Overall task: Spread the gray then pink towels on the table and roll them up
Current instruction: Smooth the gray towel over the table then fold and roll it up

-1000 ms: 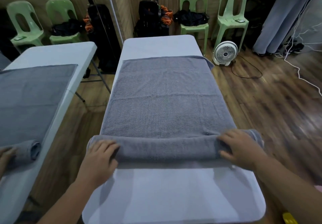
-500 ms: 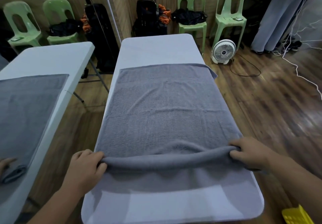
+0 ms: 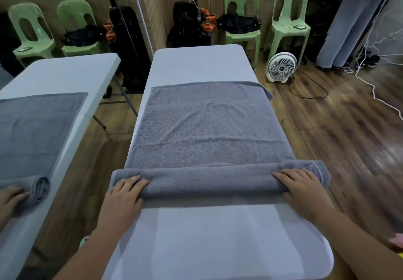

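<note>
A gray towel (image 3: 207, 131) lies spread lengthwise on the white table (image 3: 218, 247). Its near end is wound into a thick roll (image 3: 209, 181) that spans the table's width. My left hand (image 3: 122, 194) presses on the roll's left end with its fingers laid flat over it. My right hand (image 3: 303, 188) presses the same way on the right end. A bit of pink cloth (image 3: 398, 239) shows at the right edge of the view, mostly cut off.
A mirror on the left repeats the table and towel (image 3: 43, 127). Green chairs (image 3: 242, 13) with dark bags stand at the far wall. A white fan (image 3: 281, 67) and loose cables (image 3: 370, 87) lie on the wooden floor to the right.
Half a second ago both hands pinched a thin fold of the towel near the table's front. Now a thicker roll lies under flat fingers, farther from the near edge.
</note>
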